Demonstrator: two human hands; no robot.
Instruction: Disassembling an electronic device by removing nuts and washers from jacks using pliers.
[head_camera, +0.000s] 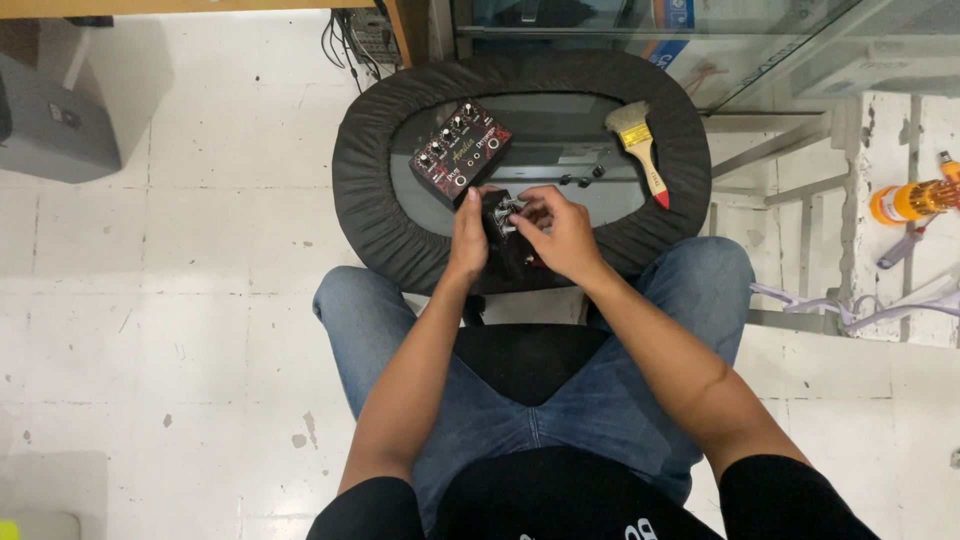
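A red pedal (460, 152) with a row of knobs lies tilted on the left of the oval table (380, 215), whose rim wears black padding. A paintbrush (640, 150) with a wooden handle and red tip rests on the right, bristles pointing away. Small dark knobs (582, 178) lie between brush and pedal. On the white tiled floor (180, 300), a grey box (50, 125) stands far left. Cables (350, 40) hang behind the table. An orange bottle (910, 200) lies at the right edge, near white hangers (860, 305).
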